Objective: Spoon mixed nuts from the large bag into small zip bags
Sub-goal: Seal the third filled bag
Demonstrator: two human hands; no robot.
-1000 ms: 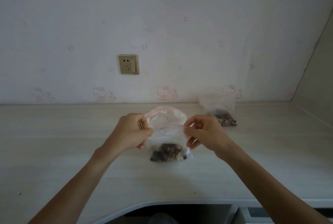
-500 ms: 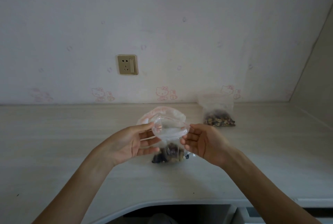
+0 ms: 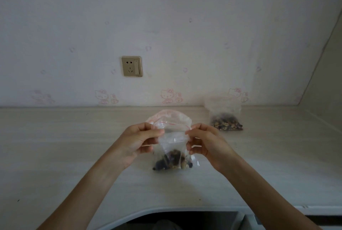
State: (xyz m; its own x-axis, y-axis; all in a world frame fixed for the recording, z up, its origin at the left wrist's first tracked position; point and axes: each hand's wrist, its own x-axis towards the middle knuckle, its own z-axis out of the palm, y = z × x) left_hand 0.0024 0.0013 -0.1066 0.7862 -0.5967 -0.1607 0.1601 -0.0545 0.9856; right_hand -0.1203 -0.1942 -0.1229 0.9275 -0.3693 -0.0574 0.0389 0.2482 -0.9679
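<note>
— Small zip bag (image 3: 173, 148) held up over the desk (image 3: 55, 146), mid-span, nearer the front edge; dark mixed nuts (image 3: 172, 161) pooled at its bottom. Labels?
— None legible. Left hand (image 3: 137, 142) and right hand (image 3: 206, 142) pinching its top corners. Second nut-filled bag (image 3: 224, 117) near the back edge, right.

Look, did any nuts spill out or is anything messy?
Nothing stands out. The left hand and right hand pinch the top of the small zip bag; its nuts sit inside at the bottom. Another bag of nuts stands behind on the desk.
</note>
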